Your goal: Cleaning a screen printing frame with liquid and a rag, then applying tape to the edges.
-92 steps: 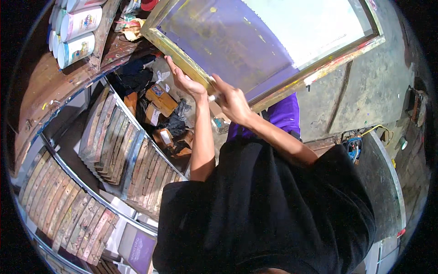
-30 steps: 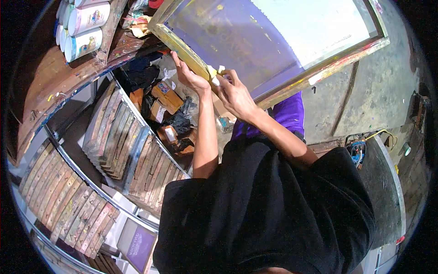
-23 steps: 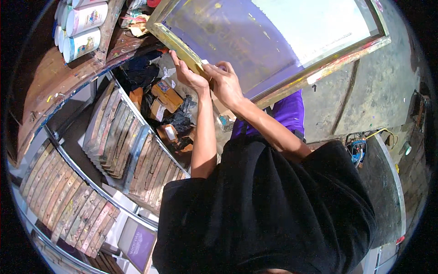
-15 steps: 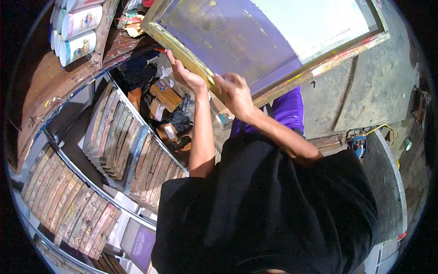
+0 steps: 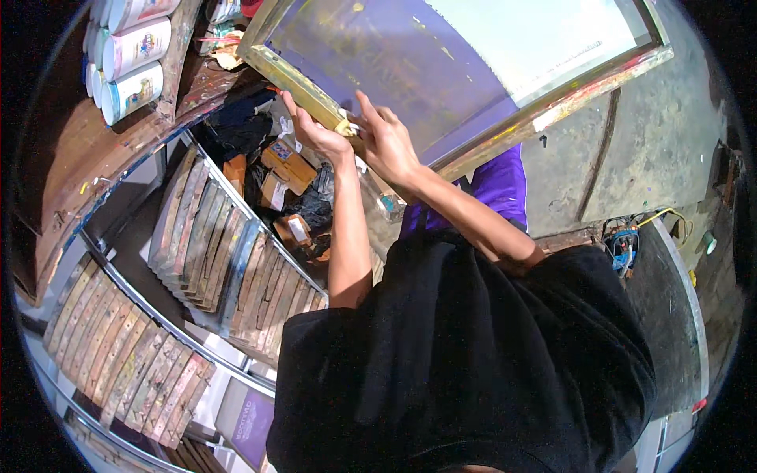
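Note:
A large wooden-framed printing screen is held up in front of me, its mesh stained purple on the left and pale on the right. My left hand grips the near frame bar from below. My right hand rests on the same bar just to the right, fingers spread over the frame edge and the mesh. A small pale scrap shows between the two hands on the yellowish bar.
Racks of upright wooden screen frames fill the lower left. Paint tubs stand on a brown shelf at upper left. Boxes and dark bags lie below the screen. A purple cloth and a stained concrete floor are at right.
The screen has stayed held up. My right hand slid along the near frame bar toward the left hand, away again, and now sits close beside it with fingers spread.

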The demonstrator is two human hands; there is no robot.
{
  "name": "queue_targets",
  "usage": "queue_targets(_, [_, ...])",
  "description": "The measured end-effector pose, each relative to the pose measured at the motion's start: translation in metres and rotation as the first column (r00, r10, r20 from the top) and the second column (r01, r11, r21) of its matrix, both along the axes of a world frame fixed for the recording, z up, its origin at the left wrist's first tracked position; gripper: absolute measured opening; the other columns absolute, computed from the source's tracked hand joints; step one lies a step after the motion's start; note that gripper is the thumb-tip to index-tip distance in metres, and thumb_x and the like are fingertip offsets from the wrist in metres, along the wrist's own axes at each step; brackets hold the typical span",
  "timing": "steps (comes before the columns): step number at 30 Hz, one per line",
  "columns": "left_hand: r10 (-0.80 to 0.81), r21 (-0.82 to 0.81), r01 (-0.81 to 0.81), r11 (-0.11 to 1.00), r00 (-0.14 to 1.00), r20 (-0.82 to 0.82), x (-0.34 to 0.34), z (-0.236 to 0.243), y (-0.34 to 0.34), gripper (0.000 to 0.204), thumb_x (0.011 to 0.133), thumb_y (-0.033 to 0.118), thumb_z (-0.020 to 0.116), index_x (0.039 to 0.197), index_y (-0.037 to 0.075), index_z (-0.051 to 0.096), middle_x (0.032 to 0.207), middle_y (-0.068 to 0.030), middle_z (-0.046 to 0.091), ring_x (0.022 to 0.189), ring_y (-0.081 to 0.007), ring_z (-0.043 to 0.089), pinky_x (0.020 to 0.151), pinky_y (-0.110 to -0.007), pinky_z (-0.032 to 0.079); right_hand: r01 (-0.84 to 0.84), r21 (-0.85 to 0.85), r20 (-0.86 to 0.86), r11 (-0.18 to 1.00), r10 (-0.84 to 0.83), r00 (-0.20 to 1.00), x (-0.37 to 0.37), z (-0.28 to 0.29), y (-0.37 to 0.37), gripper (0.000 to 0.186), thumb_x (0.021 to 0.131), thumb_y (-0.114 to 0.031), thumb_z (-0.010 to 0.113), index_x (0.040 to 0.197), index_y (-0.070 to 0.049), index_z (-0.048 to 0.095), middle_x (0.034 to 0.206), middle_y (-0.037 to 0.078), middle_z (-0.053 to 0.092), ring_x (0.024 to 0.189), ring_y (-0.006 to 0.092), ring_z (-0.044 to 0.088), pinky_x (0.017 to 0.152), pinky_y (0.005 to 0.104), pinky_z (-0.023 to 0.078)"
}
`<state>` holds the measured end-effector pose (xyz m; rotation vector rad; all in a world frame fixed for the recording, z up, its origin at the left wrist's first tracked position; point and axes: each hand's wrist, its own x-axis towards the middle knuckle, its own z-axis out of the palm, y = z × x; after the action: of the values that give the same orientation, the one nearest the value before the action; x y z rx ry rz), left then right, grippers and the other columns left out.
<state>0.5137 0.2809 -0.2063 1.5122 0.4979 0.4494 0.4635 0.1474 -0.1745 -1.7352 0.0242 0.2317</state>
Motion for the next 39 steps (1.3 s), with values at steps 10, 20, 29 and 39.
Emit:
queue_targets(10, [0.007, -0.012, -0.007, 1.000, 0.999, -0.035, 0.000, 0.002, 0.004, 0.065, 0.099, 0.037, 0.033, 0.148, -0.006, 0.030, 0.153, -0.0219, 0.030, 0.138, -0.0310, 0.036, 0.114, -0.039, 0.028, -0.277, -0.247, -0.207, 0.929, 0.228, 0.951, -0.053, 0.023, -0.052, 0.062, 0.078, 0.005, 0.055, 0.138, -0.003, 0.044, 0.088, 0.024, 0.067, 0.082, 0.0450, 0.064, 0.074, 0.0486, 0.053])
queue_targets(20, [-0.037, 0.017, 0.037, 0.999, 0.999, 0.005, -0.001, 0.009, -0.004, 0.065, 0.101, 0.039, 0.030, 0.151, -0.002, 0.025, 0.156, -0.0205, 0.026, 0.142, -0.0307, 0.030, 0.117, -0.039, 0.024, -0.077, -0.146, -0.097, 0.986, 0.063, 0.993, 0.008, 0.011, 0.002, 0.038, 0.077, 0.003, 0.059, 0.114, -0.006, 0.063, 0.084, 0.023, 0.066, 0.078, 0.0418, 0.065, 0.069, 0.0460, 0.054])
queue_targets(29, [-0.042, 0.005, 0.042, 0.999, 0.999, 0.017, -0.001, 0.002, 0.005, 0.062, 0.102, 0.037, 0.026, 0.152, 0.001, 0.023, 0.157, -0.0181, 0.026, 0.141, -0.0314, 0.032, 0.117, -0.041, 0.027, -0.008, -0.047, -0.048, 0.999, 0.005, 0.999, -0.024, 0.016, -0.015, 0.017, 0.075, -0.001, 0.069, 0.092, -0.004, 0.072, 0.084, 0.019, 0.068, 0.077, 0.0326, 0.068, 0.066, 0.0397, 0.054])
queue_targets(39, [-0.029, -0.033, 0.030, 0.999, 0.999, 0.020, 0.002, 0.006, 0.001, 0.064, 0.101, 0.038, 0.028, 0.151, -0.001, 0.025, 0.156, -0.0201, 0.027, 0.141, -0.0312, 0.033, 0.116, -0.041, 0.027, 0.051, -0.005, 0.215, 0.999, -0.049, 0.976, -0.038, -0.009, -0.014, 0.024, 0.075, 0.006, 0.069, 0.097, -0.004, 0.071, 0.087, 0.016, 0.069, 0.077, 0.0283, 0.068, 0.069, 0.0353, 0.054])
